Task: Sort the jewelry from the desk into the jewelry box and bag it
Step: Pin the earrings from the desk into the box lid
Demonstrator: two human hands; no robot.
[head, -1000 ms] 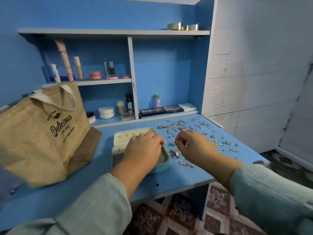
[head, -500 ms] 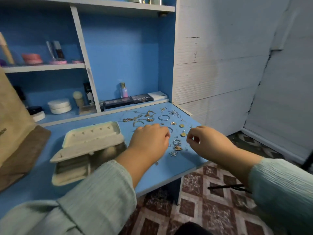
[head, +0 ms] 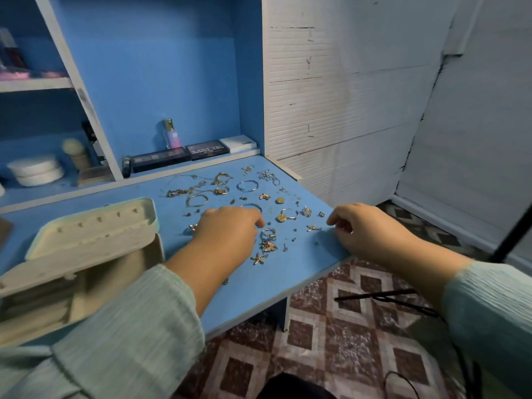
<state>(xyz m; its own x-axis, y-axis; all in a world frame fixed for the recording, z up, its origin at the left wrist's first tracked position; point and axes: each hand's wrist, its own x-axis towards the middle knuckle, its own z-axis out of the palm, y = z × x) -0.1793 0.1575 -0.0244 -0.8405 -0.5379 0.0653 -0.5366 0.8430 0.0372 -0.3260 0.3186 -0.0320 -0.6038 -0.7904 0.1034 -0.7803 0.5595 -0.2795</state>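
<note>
Both hands have left the jewelry box point(head: 86, 243) for the scattered jewelry point(head: 269, 234). Left hand point(head: 227, 228) reaches, fingers curled; right hand point(head: 365, 228) pinches something small. Sorting has barely begun.

Dim, bluish light — soft blur, edges warped.

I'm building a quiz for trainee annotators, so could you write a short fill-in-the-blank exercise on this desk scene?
1. The jewelry box stands with its lid ____.
2. The scattered jewelry lies on a desk coloured ____.
3. The jewelry box sits to the ____ of the left hand.
4. The black palette on the shelf reads ____.

Missing words: open; blue; left; MATTE
</note>
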